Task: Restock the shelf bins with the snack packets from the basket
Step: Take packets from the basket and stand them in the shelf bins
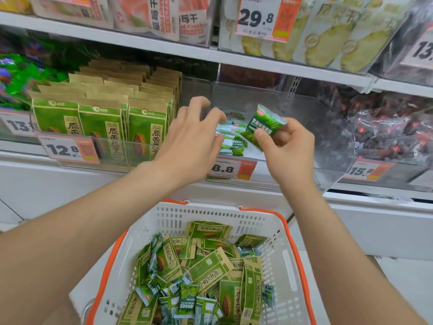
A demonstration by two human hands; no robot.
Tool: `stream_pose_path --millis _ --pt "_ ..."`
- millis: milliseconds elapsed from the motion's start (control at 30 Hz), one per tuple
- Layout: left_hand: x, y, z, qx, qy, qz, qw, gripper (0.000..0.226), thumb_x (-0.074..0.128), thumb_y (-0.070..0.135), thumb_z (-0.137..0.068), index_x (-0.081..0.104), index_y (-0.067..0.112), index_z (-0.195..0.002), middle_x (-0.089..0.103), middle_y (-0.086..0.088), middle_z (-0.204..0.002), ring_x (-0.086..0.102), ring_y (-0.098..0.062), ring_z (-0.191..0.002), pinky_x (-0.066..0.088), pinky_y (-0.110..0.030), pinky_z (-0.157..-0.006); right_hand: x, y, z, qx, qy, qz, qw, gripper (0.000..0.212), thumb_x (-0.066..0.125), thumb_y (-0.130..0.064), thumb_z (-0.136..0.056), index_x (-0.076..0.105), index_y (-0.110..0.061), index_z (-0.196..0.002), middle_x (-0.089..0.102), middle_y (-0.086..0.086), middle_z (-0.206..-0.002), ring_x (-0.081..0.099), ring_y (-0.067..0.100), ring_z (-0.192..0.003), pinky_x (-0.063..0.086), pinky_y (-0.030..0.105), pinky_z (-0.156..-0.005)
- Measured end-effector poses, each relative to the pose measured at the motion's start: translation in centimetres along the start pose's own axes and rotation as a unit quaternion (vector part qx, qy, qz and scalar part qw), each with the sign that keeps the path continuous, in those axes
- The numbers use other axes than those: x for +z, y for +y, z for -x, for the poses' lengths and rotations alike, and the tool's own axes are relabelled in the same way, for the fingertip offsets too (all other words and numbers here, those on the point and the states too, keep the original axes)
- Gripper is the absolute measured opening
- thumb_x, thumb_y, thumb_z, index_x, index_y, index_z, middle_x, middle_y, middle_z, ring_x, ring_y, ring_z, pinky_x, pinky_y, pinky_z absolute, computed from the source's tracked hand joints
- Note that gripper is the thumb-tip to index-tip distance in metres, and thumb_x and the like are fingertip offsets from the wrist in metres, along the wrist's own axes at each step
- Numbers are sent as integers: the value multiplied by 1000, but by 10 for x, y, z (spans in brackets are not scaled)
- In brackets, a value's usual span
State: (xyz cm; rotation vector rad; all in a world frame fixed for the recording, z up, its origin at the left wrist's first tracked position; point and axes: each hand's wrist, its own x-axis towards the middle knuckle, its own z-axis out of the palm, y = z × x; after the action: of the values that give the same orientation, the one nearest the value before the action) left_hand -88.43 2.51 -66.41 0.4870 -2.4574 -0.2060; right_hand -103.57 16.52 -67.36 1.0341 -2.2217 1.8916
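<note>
A white basket with orange rim (293,254) sits below me, holding several green-and-tan seed packets (208,266) and small green pea packets (187,299). My right hand (288,151) pinches one small green pea packet (264,124) above a clear shelf bin (304,127). That bin holds several of the same small packets (230,137) low at its front. My left hand (194,139) hovers over the bin's left edge with fingers spread and loosely bent, holding nothing.
Left of the bin, rows of upright green-and-tan seed packets (100,123) fill a neighbouring bin. Dark red packets (386,134) fill the bin on the right. Price tags (230,168) hang on the bin fronts. A shelf of dried fruit bags (328,36) runs overhead.
</note>
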Motion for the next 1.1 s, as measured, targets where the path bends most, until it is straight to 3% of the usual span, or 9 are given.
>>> stream_pose_path --millis 133,233,400,467,533,667,833,967,1100 --pt "8 -6 -13 -64 -104 17 992 48 51 35 -107 33 23 -150 13 -12 -169 65 -41 -102 51 -51 -92 7 19 -50 45 -89 268 958 24 85 -32 -83 74 -14 -94 74 5 -82 69 26 -91 51 35 -75" --pt "16 -10 -18 -83 -167 5 982 53 47 37 -108 27 22 -155 4 -11 -172 62 -44 -117 51 -52 -95 21 33 -75 98 -164 356 915 32 88 -31 -81 72 -6 -93 71 14 -93 66 34 -108 48 32 -75" --pt "23 -10 -19 -82 -207 -31 974 45 38 39 -110 33 19 -150 -4 -11 -173 67 -40 -95 55 -51 -82 44 37 -90 118 -247 413 868 64 87 -34 -83 63 -7 -136 60 12 -141 51 30 -136 46 35 -105" --pt "23 -10 -19 -81 -209 -38 974 40 38 40 -110 38 20 -145 -5 -10 -173 67 -40 -88 55 -52 -81 53 39 -93 139 -243 395 875 58 90 -35 -80 65 -8 -124 61 17 -132 60 32 -124 54 38 -96" --pt "23 -10 -18 -75 -210 -43 974 37 37 40 -110 40 21 -142 -6 -11 -173 66 -39 -83 55 -51 -80 57 44 -95 132 -217 425 869 49 92 -42 -75 58 -13 -93 63 18 -108 67 34 -105 51 35 -62" --pt "22 -8 -15 -70 -190 -24 979 32 40 37 -111 41 20 -138 0 -12 -171 64 -37 -78 54 -49 -75 50 44 -94 102 -184 488 847 66 90 -59 -70 49 -10 -89 61 5 -86 62 28 -78 43 30 -59" --pt "25 -1 -3 -23 -50 -89 994 30 55 29 -105 48 15 -130 33 -15 -143 49 -36 -109 49 -49 -86 35 38 -93 121 -188 391 893 30 75 -29 -86 65 -2 -78 71 13 -73 69 25 -54 63 38 -62" --pt "12 13 5 77 55 -122 988 14 59 29 -96 54 17 -102 50 -5 -104 48 -30 -92 46 -46 -73 25 16 -52 -58 -48 300 951 20 56 -21 -90 71 -16 -79 66 -2 -62 58 18 -62 48 29 -65" --pt "15 23 27 9 -180 -70 981 21 57 45 -91 60 24 -90 64 2 -85 65 -29 -83 53 -38 -66 20 12 14 -188 -28 170 967 14 58 -19 -84 70 -21 -77 57 -6 -50 56 14 -48 44 30 -54"
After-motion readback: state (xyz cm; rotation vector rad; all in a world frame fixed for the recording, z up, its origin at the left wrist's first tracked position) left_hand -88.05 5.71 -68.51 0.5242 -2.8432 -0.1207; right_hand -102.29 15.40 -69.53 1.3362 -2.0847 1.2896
